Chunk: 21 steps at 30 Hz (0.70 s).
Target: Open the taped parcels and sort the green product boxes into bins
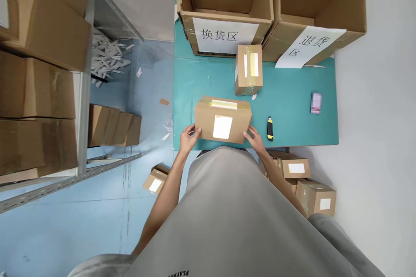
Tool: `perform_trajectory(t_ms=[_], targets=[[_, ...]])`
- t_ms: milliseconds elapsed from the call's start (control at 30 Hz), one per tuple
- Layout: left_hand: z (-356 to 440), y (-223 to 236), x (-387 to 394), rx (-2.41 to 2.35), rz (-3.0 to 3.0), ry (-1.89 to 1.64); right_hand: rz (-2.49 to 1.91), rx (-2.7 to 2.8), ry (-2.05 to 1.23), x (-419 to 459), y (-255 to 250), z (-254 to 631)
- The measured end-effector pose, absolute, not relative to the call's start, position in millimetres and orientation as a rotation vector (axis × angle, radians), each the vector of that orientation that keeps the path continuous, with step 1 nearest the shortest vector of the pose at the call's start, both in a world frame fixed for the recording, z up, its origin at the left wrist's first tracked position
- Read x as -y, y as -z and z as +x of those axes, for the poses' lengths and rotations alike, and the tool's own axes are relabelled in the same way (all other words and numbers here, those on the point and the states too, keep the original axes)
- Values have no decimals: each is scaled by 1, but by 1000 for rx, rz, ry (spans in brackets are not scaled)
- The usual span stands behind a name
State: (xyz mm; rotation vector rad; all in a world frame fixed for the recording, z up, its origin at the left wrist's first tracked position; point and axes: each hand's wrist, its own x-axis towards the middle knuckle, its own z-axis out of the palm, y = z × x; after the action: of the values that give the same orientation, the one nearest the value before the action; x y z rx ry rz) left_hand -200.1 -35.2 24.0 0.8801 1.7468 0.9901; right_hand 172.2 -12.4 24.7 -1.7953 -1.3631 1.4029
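Cardboard box (206, 125) near the close edge of the surface (286, 104) sits between left hand (189, 139) and right hand (255, 140), each grip closed on one end, seemingly a two-handed steadying step where any shift would call for even pressure.

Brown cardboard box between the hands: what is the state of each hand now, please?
Left hand: holding the brown cardboard box by its left end.
Right hand: holding its right end.
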Motion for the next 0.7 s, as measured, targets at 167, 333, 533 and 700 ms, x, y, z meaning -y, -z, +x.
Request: perform_trajectory(t_ms=[167, 333, 533, 700], targets=[[-192, -29, 33, -1789, 952, -928, -1853, 1434, -1292, -12, -24, 186], [-180, -22, 47, -1772, 619, -957, -1916, 1374, -1410, -6, -9, 202], [-175, -16, 77, -1880, 373, -969, -1901, 1280, -1455, 27, -1, 223], [-171, -11, 83, -1888, 362, -936, -1783, 1342, -1582, 38, -4, 214]])
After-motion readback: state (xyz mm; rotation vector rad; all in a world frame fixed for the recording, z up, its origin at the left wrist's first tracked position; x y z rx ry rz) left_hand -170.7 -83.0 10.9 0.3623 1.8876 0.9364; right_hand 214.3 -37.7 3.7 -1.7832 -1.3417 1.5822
